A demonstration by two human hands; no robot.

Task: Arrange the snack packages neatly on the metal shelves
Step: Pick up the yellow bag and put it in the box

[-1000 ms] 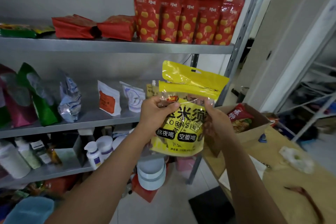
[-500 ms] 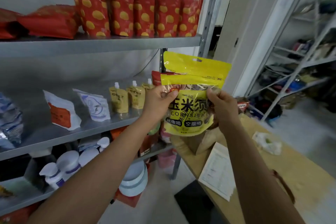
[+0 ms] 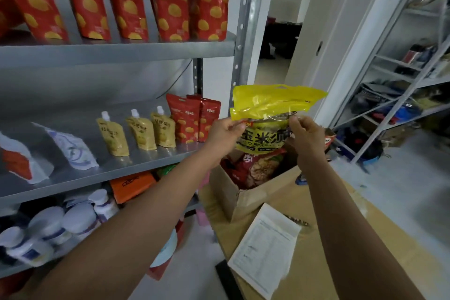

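- Middle shelf [image 3: 136, 165], centre left: red pouches [image 3: 187, 122] stand at its right end.
- Left hand [image 3: 225, 135], nearer the shelf, pinches the yellow package [image 3: 265, 102] at its upper left.
- Package hangs upright, long axis vertical, right of the shelf, above the box [image 3: 255, 200].
- Right hand [image 3: 305, 136] pinches its upper right.

Red snack bags [image 3: 126, 0] cropped by the top edge; white bottles [image 3: 48, 229] blurred; yellow bag's [image 3: 267, 114] lower part behind both hands.
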